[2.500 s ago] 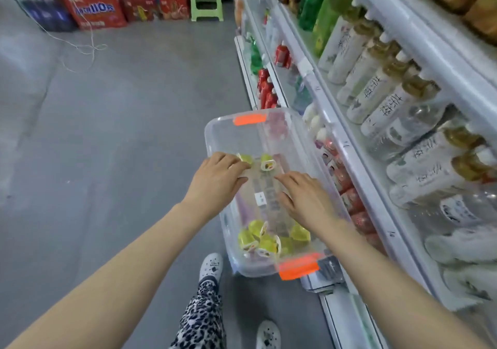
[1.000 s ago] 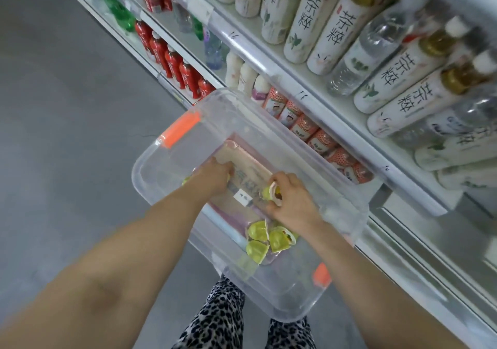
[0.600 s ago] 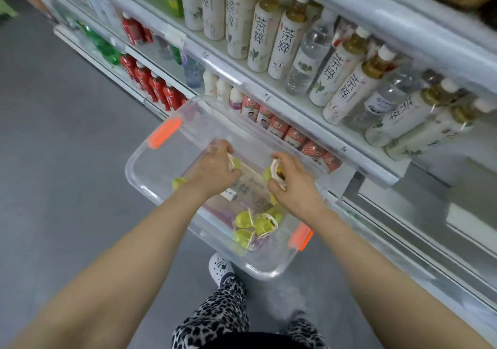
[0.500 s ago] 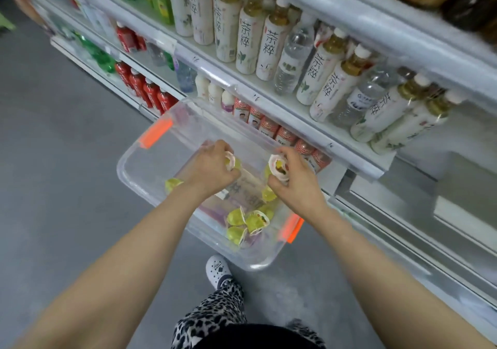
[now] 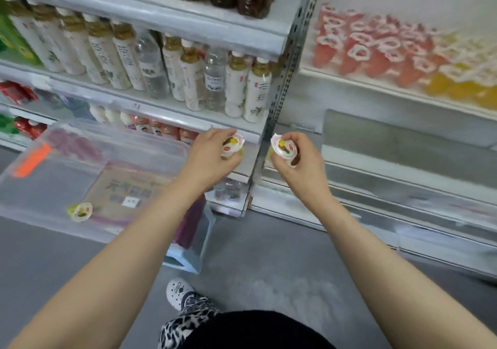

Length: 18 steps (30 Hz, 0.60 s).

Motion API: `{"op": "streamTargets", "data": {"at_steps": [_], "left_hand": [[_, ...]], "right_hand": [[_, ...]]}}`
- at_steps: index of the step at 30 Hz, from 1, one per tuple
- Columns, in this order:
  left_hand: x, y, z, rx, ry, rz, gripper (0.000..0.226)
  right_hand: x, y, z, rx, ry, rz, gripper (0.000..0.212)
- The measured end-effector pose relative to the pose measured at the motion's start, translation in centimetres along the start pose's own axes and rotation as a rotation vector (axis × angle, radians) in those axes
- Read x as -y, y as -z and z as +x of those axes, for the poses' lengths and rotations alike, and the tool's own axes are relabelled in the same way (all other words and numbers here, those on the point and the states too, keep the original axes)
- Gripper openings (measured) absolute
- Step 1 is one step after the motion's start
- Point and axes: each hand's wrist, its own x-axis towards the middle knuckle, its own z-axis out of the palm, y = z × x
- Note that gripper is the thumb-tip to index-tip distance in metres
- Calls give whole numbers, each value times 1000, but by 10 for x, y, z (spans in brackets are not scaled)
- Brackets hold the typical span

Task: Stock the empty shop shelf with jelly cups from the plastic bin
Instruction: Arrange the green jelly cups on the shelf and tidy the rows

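Note:
My left hand point(image 5: 212, 157) grips a yellow-green jelly cup point(image 5: 233, 146) with a white printed lid, held in the air in front of the drinks shelf edge. My right hand point(image 5: 298, 166) grips another jelly cup point(image 5: 283, 148) just right of the perforated shelf upright. The clear plastic bin point(image 5: 24, 187) with orange latches sits at the left on a pale blue stool; one jelly cup point(image 5: 80, 211) lies inside it over a printed packet. An unstocked grey shelf point(image 5: 403, 141) runs to the right, below a shelf of red and yellow jelly cups point(image 5: 376, 50).
Tea and water bottles point(image 5: 150, 71) fill the middle shelf on the left, with small drinks point(image 5: 161, 131) below and dark bottles above. The metal upright point(image 5: 282, 85) divides the two shelf bays. Grey floor and my white shoe point(image 5: 178, 293) are below.
Both hands lifted out of the bin, each with a jelly cup, and moved right toward the shelf upright. The view swung right, so the bin now lies at the left.

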Motion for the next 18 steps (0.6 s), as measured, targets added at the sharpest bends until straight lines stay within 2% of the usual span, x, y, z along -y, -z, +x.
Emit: {"op": "streamTargets", "data": {"at_steps": [5, 9, 18], "left_hand": [[-91, -51, 11, 62, -206, 46, 55], [-171, -93, 16, 78, -389, 51, 62], [-341, -190, 18, 236, -703, -8, 44]], "right_hand": [[-44, 102, -26, -187, -33, -54, 26], [-78, 184, -51, -334, -69, -114, 28], [-150, 354, -117, -565, -221, -263, 31]]}}
